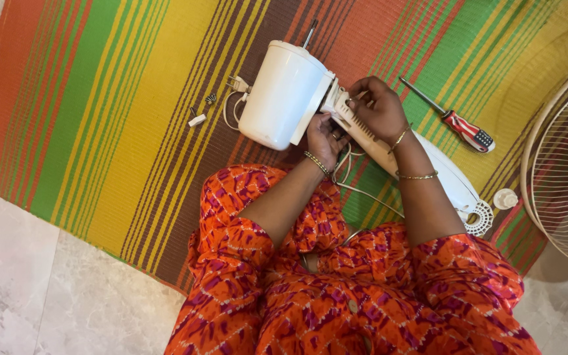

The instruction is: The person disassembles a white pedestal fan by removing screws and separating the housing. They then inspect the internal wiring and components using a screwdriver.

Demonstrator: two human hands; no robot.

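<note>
A white fan motor housing (pixel 283 92) lies on its side on a striped mat, its metal shaft pointing away from me. It joins a white fan neck and base (pixel 451 187) that runs toward my right knee. My left hand (pixel 324 137) grips the underside of the joint between housing and neck. My right hand (pixel 376 105) is closed over the top of the neck where it meets the housing. What its fingers pinch is hidden. A white cord (pixel 363 190) loops below my hands.
A red-handled screwdriver (pixel 458 123) lies right of my hands. A white plug (pixel 236 83), small screws (pixel 210 98) and a white clip (pixel 197 119) sit left of the housing. Fan grilles (pixel 560 164) stand at the right edge, a white knob (pixel 505 198) beside them.
</note>
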